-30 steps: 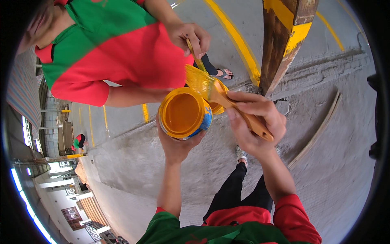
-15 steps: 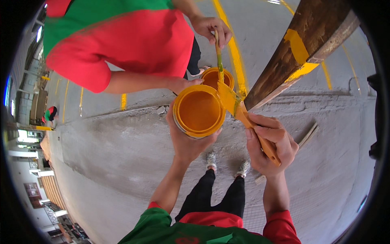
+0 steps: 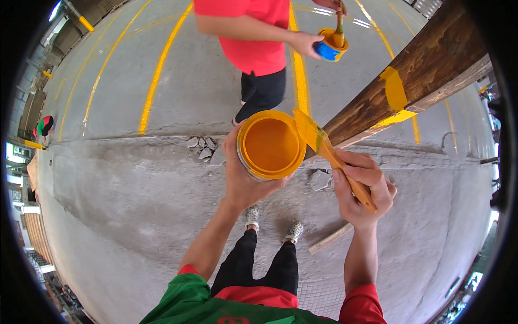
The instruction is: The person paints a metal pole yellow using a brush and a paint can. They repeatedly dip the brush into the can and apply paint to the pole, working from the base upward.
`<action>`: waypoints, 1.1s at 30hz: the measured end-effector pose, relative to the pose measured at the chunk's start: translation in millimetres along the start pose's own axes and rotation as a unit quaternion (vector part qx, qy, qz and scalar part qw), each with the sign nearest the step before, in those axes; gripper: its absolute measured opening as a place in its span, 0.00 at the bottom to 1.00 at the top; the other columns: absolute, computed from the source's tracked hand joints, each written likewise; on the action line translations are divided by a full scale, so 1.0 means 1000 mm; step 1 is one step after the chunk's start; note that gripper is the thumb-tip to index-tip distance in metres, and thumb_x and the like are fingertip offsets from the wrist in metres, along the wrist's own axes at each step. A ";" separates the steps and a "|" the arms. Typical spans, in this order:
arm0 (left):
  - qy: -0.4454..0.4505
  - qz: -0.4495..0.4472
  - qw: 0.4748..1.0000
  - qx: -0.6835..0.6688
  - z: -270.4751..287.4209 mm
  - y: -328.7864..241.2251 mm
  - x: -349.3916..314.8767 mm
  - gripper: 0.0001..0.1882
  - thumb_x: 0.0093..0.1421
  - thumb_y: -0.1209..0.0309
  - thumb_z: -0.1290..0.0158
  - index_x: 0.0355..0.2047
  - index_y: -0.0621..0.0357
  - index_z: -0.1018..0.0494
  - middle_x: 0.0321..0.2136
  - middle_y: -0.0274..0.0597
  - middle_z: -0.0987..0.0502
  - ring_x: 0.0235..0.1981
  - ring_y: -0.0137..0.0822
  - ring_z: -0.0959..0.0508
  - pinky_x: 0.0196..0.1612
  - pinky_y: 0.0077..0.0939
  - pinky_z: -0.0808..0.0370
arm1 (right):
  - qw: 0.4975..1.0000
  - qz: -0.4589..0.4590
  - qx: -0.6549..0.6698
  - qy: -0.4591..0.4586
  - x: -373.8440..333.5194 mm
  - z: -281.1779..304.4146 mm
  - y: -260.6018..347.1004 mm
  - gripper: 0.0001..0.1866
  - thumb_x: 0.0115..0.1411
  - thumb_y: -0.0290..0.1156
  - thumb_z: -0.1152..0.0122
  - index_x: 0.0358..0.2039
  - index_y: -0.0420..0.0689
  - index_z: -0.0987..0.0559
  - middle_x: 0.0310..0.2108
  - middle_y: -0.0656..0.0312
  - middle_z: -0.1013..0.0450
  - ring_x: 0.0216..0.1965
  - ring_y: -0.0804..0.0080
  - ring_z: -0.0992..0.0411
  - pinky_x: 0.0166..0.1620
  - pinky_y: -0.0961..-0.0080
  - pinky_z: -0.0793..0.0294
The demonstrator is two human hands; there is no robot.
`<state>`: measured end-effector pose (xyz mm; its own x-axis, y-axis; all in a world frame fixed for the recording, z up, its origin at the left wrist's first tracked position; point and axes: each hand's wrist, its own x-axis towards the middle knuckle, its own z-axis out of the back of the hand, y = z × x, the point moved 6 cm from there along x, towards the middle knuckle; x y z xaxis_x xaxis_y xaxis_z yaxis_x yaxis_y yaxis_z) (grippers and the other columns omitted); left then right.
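Note:
My left hand [image 3: 245, 186] is wrapped around a can of yellow-orange paint [image 3: 271, 144], its open top facing up. A paintbrush [image 3: 345, 171] with an orange handle is gripped in my right hand [image 3: 366, 189]. Wet yellow paint coats its bristles, which are beside the can's right rim. Just beyond the brush leans a brown wooden post [image 3: 431, 59], with a yellow painted band [image 3: 395, 89] running across two of its faces.
Ahead, a person in a red shirt [image 3: 253, 43] holds a blue paint can [image 3: 330, 49] with a brush in it. Broken concrete pieces [image 3: 204, 148] lie along the floor's ledge. A wooden strip [image 3: 330, 238] lies near my feet. Yellow lines [image 3: 162, 70] mark the floor beyond.
The other person has moved away, taking their can and brush from beside my can toward the far side. My hands keep hold of the can and paintbrush, and my view has shifted.

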<state>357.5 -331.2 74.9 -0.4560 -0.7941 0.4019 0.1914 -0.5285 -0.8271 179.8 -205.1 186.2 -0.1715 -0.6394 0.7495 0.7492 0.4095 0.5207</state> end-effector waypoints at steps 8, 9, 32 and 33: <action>0.003 -0.027 1.000 -0.015 -0.004 -0.005 0.007 0.63 0.42 0.69 0.23 0.69 0.59 0.56 0.62 0.50 0.34 0.64 0.43 0.29 0.68 0.42 0.34 | 0.998 0.025 -0.053 0.038 0.021 0.003 0.015 0.15 0.51 0.15 0.27 0.35 0.42 0.23 0.40 0.47 0.17 0.34 0.64 0.16 0.35 0.79 0.20; 0.003 -0.026 1.000 -0.016 -0.004 -0.006 0.008 0.62 0.42 0.69 0.23 0.69 0.58 0.56 0.62 0.50 0.34 0.64 0.44 0.29 0.68 0.42 0.34 | 0.997 0.023 -0.061 0.042 0.023 0.005 0.018 0.15 0.51 0.15 0.27 0.35 0.42 0.24 0.40 0.47 0.17 0.34 0.64 0.16 0.35 0.78 0.20; 0.003 -0.062 0.997 -0.039 -0.003 -0.029 0.012 0.60 0.39 0.65 0.22 0.67 0.61 0.48 0.61 0.47 0.35 0.63 0.44 0.33 0.67 0.44 0.40 | 0.999 0.000 -0.052 0.007 0.014 0.014 0.029 0.17 0.49 0.13 0.27 0.36 0.41 0.24 0.40 0.49 0.17 0.37 0.58 0.16 0.39 0.72 0.16; 0.006 -0.065 0.998 -0.018 -0.003 -0.031 0.011 0.60 0.38 0.63 0.22 0.67 0.61 0.47 0.61 0.47 0.35 0.64 0.45 0.35 0.67 0.45 0.42 | 0.999 0.004 -0.043 0.014 0.015 0.014 0.029 0.16 0.50 0.13 0.27 0.36 0.41 0.24 0.40 0.48 0.17 0.37 0.58 0.16 0.38 0.73 0.17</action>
<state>344.3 -322.8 104.0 -0.4861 -0.7149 0.5026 0.0990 -0.6164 -0.7812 189.8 -194.1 218.3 -0.1479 -0.6546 0.7414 0.8029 0.3582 0.4764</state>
